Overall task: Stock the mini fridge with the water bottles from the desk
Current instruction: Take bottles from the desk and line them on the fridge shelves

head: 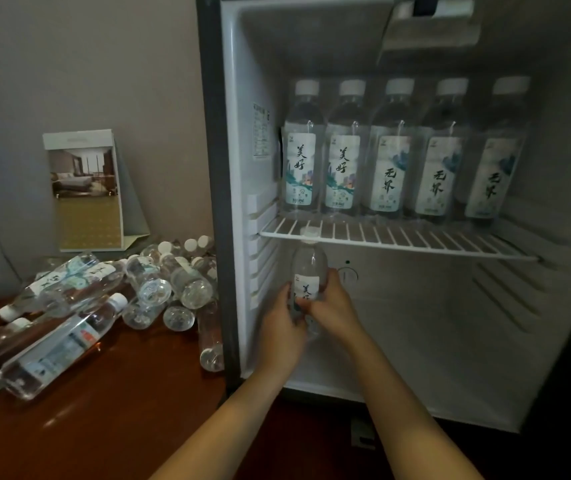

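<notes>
Left hand [284, 322] and right hand [335, 311] together, curled grip.

L hand [282, 328], R hand [336, 310]; both bare.

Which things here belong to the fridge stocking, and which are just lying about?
Job: bottle gripped by left hand and right hand at the lower compartment; five upright bottles on the wire shelf; loose bottles piled on the desk; mini fridge.
Lying about: brochure stand on the desk; sticker on the fridge's inner wall.
</notes>
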Motion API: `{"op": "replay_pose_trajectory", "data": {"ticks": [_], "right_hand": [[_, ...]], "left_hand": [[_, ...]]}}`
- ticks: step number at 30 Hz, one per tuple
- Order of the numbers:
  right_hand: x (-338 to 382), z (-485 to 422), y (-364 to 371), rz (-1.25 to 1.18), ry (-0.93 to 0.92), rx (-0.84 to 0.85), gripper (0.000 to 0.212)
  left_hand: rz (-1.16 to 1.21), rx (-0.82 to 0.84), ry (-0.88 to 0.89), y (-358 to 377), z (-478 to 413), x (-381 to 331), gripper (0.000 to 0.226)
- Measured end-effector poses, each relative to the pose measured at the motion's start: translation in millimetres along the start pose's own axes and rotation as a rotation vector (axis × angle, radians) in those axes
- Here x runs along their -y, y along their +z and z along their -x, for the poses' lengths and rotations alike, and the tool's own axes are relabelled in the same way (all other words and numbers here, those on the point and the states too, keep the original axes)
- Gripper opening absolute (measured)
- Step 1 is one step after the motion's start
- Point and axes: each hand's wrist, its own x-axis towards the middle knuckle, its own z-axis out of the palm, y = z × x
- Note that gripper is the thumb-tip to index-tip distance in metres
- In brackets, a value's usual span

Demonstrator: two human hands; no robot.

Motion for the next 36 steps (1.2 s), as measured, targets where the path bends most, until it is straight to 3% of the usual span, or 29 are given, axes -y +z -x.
{"op": "replay_pose_trajectory", "data": {"ticks": [14,26,33,36], "right_hand": [[-12,-61,19,0.016,0.057,0.0,0.056],[-13,-52,21,0.087,0.095,0.039,0.053],[-16,-34,17,0.01,0.167,0.095,0.051],[-18,-20,12,-0.052,0.181,0.062,0.067]], "left_hand": [[-0.092,0.03,-0.037,9,-28,23,0.061],[-0.18,0.104,-0.079,2,-16,17,0.065],[-0.229,0.186,-0.11,-2,-2,3,0.07],[-0.227,0.169,-0.135,-7,2,-4,0.066]]}}
